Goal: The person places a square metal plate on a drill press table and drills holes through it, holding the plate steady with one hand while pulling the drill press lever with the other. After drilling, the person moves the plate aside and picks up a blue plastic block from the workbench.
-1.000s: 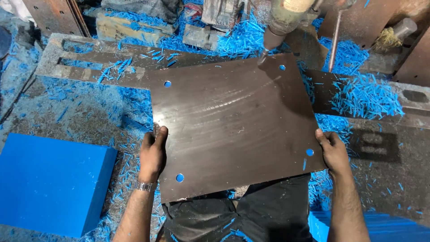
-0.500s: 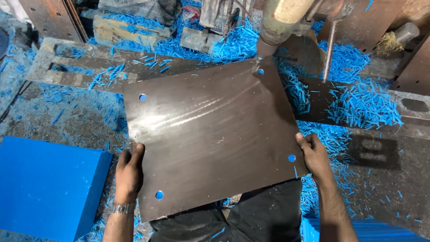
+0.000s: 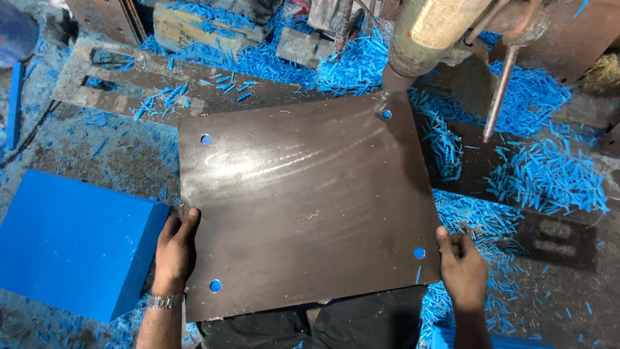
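A person holds a large, dark brown square plate flat over the worktop, one hand on each side edge. The left hand is closed on the plate's left edge near the lower corner, thumb on top and fingers hidden beneath; a metal wristwatch sits on that wrist. The right hand clasps the right edge low down, thumb lying on the surface just beside a corner hole. The plate has a small round hole near each of its four corners, blue showing through them. Its far right corner sits directly under the nose of a drill press, the tip right at the hole there. Blue plastic shavings lie thick all around. A solid blue block rests just left of the left hand.
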